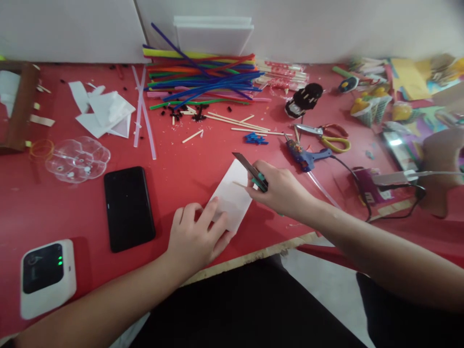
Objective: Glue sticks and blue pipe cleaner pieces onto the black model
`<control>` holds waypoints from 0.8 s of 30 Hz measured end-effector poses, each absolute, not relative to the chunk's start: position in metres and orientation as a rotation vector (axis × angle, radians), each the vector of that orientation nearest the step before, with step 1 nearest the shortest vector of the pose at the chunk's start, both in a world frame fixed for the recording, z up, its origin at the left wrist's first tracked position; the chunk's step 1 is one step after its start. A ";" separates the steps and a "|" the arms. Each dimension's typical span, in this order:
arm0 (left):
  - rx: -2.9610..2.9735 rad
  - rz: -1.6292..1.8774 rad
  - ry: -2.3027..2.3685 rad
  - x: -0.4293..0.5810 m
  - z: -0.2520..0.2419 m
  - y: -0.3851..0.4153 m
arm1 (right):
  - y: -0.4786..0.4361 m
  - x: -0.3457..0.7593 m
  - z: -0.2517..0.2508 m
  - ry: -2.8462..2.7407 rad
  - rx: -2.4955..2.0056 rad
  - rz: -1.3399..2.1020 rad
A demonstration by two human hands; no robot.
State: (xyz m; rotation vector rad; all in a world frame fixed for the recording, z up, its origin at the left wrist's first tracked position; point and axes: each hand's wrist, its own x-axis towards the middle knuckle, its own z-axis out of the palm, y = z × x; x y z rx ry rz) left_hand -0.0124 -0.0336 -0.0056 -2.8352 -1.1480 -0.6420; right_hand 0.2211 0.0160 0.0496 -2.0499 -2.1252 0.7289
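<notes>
A white rectangular piece of card or foam [237, 200] lies at a slant near the table's front edge. My left hand [199, 232] rests on its lower left part, fingers spread and pressing flat. Over its upper right side, my right hand [281, 188] is closed around a box cutter [250, 169], whose blade points up and left. A thin wooden stick [239, 184] juts from under the right fingertips, above the white piece; whether those fingers pinch it is hard to see. Small blue cut pieces [255, 139] lie just beyond the hand.
Coloured pipe cleaners [206, 79] are heaped at the back, with wooden sticks [250, 124] before them. To the right are scissors [326, 135] and a corded glue gun [306, 153]. A black phone [129, 209], white device [48, 278] and clear flower-shaped dish [78, 158] stand left.
</notes>
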 end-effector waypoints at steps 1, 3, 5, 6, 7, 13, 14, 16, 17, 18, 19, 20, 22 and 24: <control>-2.842 -0.660 -1.134 -0.013 -0.006 -0.035 | 0.015 0.221 0.049 -2.137 -2.037 0.721; -2.878 -0.707 -1.098 -0.013 -0.007 -0.036 | 0.013 0.220 0.047 -2.178 -1.959 0.711; -2.927 -0.747 -1.068 -0.013 -0.009 -0.037 | 0.011 0.219 0.044 -2.228 -1.861 0.756; -2.948 -0.759 -1.055 -0.012 -0.009 -0.036 | 0.010 0.219 0.042 -2.247 -1.821 0.805; -2.965 -0.765 -1.047 -0.012 -0.010 -0.036 | 0.010 0.219 0.041 -2.260 -1.793 0.858; -3.005 -0.784 -1.042 -0.012 -0.012 -0.035 | 0.013 0.218 0.039 -2.277 -1.757 0.969; -3.011 -0.792 -1.037 -0.012 -0.012 -0.035 | 0.014 0.218 0.039 -2.273 -1.764 0.969; -3.027 -0.803 -1.027 -0.012 -0.012 -0.035 | 0.014 0.218 0.039 -2.261 -1.774 0.991; -3.037 -0.808 -1.023 -0.012 -0.012 -0.035 | 0.014 0.218 0.038 -2.251 -1.774 1.012; -3.047 -0.812 -1.022 -0.012 -0.012 -0.035 | 0.014 0.218 0.038 -2.239 -1.773 1.039; -3.052 -0.823 -1.028 -0.013 -0.012 -0.034 | 0.014 0.218 0.038 -2.224 -1.770 1.066; -3.052 -0.844 -1.042 -0.013 -0.012 -0.033 | 0.014 0.217 0.038 -2.213 -1.767 1.093; -3.052 -0.891 -1.099 -0.015 -0.013 -0.030 | 0.014 0.217 0.038 -2.208 -1.760 1.129; -3.083 -0.894 -1.190 -0.017 -0.014 -0.025 | 0.015 0.216 0.039 -2.228 -1.741 1.148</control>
